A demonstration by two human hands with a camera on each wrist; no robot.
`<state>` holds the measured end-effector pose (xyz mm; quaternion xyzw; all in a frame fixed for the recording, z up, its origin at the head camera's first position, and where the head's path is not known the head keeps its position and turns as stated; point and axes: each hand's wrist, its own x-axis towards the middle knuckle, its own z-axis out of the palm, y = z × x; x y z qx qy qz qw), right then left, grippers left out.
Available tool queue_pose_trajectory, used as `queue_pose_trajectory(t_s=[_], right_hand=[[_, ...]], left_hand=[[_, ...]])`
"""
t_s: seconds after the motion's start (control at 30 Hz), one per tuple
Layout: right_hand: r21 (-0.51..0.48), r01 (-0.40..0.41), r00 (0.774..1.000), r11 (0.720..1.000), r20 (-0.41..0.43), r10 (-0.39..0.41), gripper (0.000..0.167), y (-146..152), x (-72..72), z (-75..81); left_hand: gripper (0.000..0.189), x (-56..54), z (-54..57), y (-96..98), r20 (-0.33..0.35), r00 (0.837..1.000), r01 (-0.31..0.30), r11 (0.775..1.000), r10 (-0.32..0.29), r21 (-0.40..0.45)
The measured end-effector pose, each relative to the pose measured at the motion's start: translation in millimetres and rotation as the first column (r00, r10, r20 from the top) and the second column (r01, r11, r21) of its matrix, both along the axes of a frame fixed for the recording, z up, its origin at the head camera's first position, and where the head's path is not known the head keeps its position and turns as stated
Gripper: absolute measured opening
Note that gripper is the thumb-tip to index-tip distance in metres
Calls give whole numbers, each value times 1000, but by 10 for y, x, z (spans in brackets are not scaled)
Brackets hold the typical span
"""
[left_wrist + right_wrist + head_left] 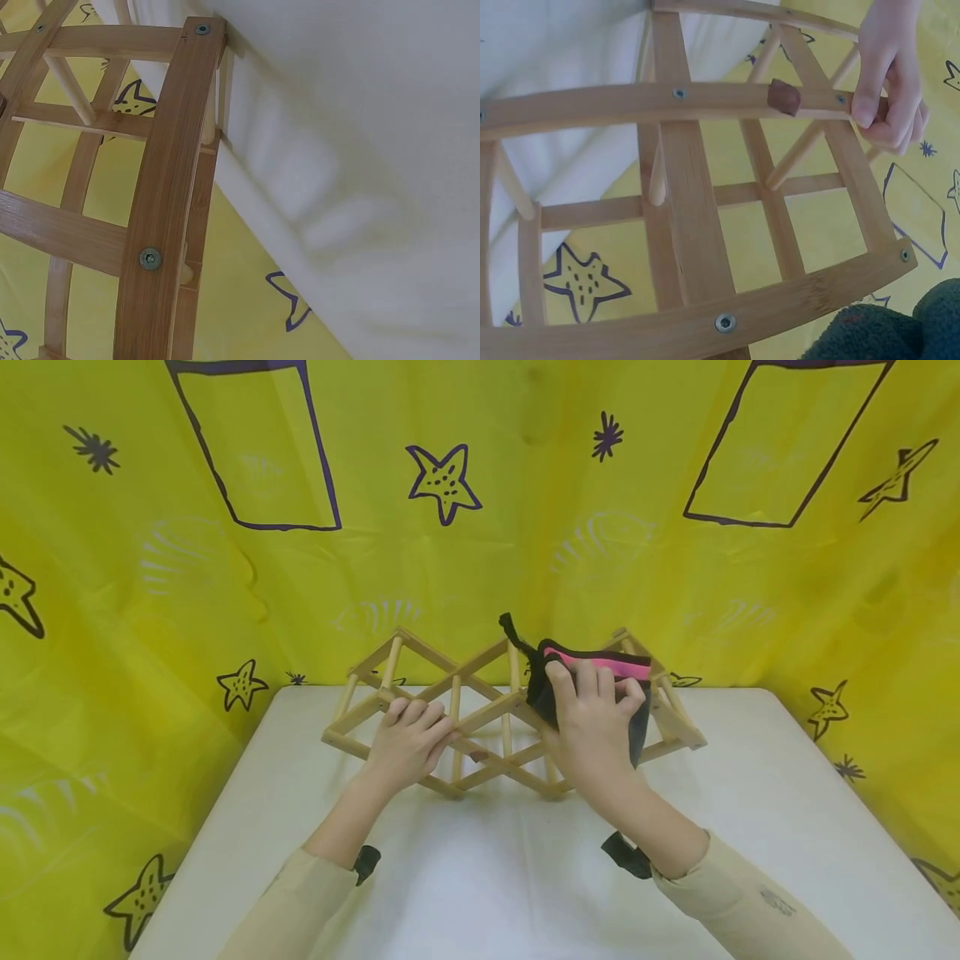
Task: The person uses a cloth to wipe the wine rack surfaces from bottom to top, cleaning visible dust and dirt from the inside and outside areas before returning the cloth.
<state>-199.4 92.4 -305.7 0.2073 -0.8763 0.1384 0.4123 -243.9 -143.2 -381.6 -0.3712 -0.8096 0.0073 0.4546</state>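
A folding wooden lattice rack with crossed slats and round dowels stands on the white table. My left hand grips its left-middle part, fingers curled over the bar; the right wrist view shows this left hand with the thumb on a slat. A black pouch-like cloth item with a pink band and a black strap is over the rack's right half. My right hand holds it near its top edge, partly covering it. Close slats fill the left wrist view, where no hand shows.
The white table extends in front of the rack. Behind it hangs a yellow curtain with starfish drawings. Dark bands hang by both wrists. Dark fuzzy fabric fills a corner of the right wrist view.
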Motion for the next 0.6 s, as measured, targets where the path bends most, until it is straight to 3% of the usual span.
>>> queue_pose_trajectory(t_s=[0.6], right_hand=[[-80,24,999,997,27,-22,54,283,145,-218]], left_hand=[[35,-226,-27,348,-56,998,-9,1000,8,-19]])
